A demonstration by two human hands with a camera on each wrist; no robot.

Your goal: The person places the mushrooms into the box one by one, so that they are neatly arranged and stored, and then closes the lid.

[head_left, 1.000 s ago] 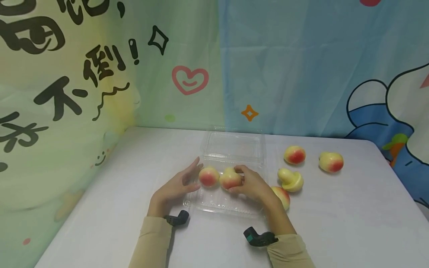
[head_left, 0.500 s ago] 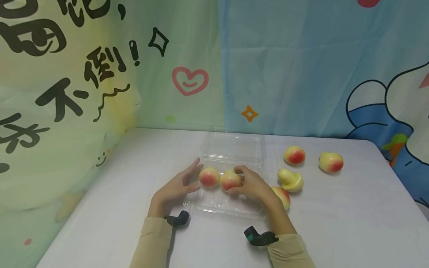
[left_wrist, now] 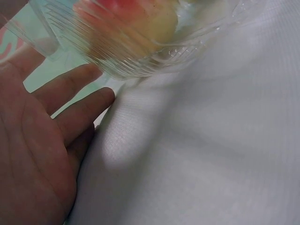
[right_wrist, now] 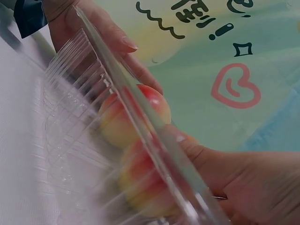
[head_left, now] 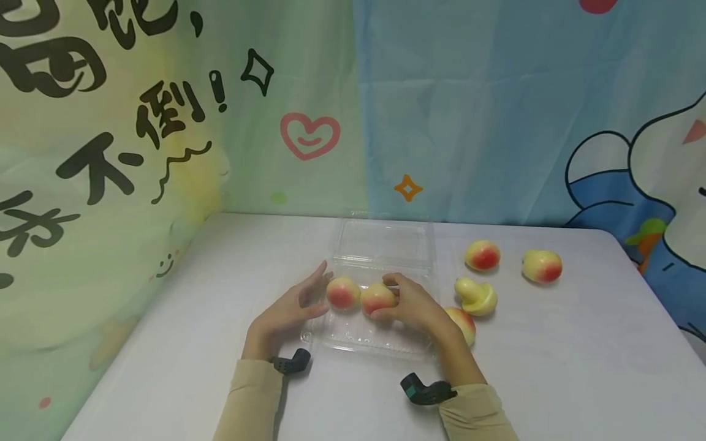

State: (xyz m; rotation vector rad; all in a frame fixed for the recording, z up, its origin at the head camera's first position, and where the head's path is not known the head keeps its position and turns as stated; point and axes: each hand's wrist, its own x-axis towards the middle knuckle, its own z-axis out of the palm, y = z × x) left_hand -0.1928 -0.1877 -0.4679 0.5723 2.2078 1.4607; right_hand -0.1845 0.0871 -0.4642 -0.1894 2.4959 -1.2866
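A clear plastic clamshell box (head_left: 358, 335) lies on the table with its lid (head_left: 385, 242) folded back. Two yellow-red peaches sit side by side in its base: a left peach (head_left: 343, 293) and a right peach (head_left: 377, 299). My right hand (head_left: 416, 304) grips the right peach, thumb in front and fingers behind. At the box's left side is my left hand (head_left: 295, 303), its fingers extended and holding nothing. The left wrist view shows those fingers (left_wrist: 77, 103) beside the ribbed wall; whether they touch it I cannot tell.
Right of the box lie more peaches: a back one (head_left: 483, 255), a far-right one (head_left: 542, 266), and one partly behind my right forearm (head_left: 462, 325). A lumpy, curled yellow fruit-like piece (head_left: 475, 297) lies among them. A printed cloth (head_left: 452, 122) hangs behind the table.
The head view has shifted slightly. Both hands and the peaches keep the same places relative to the box.
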